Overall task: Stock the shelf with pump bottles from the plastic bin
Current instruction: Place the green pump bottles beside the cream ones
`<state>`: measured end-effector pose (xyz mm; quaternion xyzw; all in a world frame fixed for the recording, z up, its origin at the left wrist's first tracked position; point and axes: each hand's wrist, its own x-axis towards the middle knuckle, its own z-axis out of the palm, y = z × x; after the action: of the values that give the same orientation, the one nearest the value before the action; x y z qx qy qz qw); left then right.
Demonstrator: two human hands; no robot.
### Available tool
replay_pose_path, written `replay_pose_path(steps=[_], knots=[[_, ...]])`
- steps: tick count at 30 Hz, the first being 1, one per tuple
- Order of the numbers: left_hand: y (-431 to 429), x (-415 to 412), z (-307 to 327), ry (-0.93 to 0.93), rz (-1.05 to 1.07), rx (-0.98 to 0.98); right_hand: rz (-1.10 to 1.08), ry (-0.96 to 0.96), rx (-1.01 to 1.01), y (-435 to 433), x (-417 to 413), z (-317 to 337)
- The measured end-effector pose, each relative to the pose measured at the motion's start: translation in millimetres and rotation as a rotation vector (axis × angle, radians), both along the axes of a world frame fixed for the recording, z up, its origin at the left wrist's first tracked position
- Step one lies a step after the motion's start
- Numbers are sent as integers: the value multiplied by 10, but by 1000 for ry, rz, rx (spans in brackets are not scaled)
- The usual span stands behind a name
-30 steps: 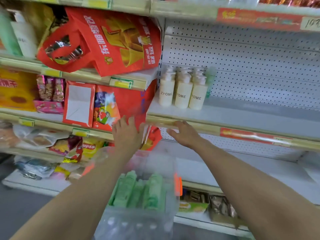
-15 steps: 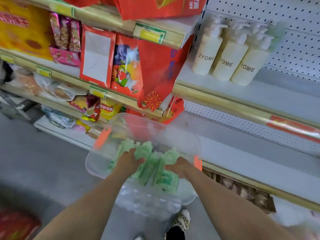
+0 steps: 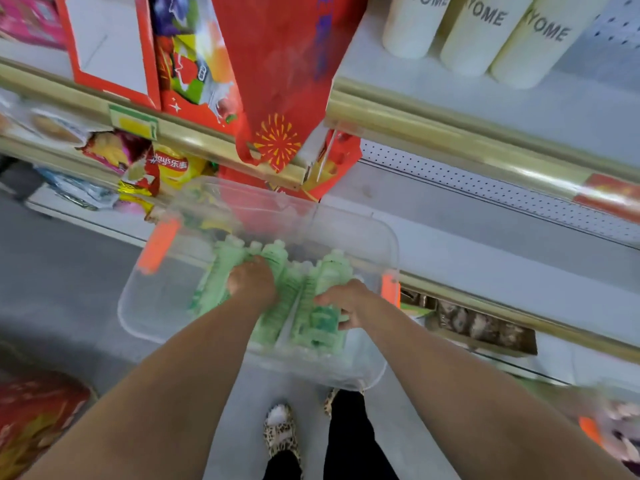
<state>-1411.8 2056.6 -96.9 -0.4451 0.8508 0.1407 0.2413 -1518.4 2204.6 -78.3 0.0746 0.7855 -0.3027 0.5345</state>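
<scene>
Both of my arms reach straight down and forward into the clear plastic bin [image 3: 136,308], which sits in front of the lower shelves, just beyond the person's feet. The left hand [image 3: 251,280] lies knuckles-up on the left group of green pump bottles [image 3: 327,271]. Its fingers bend down among them and out of my sight, so I cannot tell whether it has closed round one. The right hand [image 3: 346,301] is on the right group. Its thumb is on the near-left side of a bottle and its fingers curl round the right side, so it is gripping that bottle. The green bottles lie packed on their sides, caps pointing far. Up at far right, three cream bottles [image 3: 474,39] stand upright and touching on the shelf [image 3: 519,112], with a red bag [image 3: 280,81] hanging just left of them.

Against a second ago, both hands have dropped from the shelf's front edge into the bin. Against half a second ago they sit on the same bottles. The view has tipped further down, cutting off the cream bottles' pumps and showing more of the feet.
</scene>
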Motion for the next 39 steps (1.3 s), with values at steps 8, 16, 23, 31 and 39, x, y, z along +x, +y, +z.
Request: replay_pose_path(steps=[8,16,23,31,39], knots=[[-192,240,493,439,766,1120,-114,-144,-123,97,-97,322],[-22,631,852,785,682,1541,-59,-23,-290,202,-67,818],[162,629,1129,910,686,1500,-61,25,-364,267,19,961],[193,452,1410,990,553,1493,-89,102,-628,323,-223,1540],[371,-53,2042,1114,199,1486,-68,228,-826,718,-532,2231]])
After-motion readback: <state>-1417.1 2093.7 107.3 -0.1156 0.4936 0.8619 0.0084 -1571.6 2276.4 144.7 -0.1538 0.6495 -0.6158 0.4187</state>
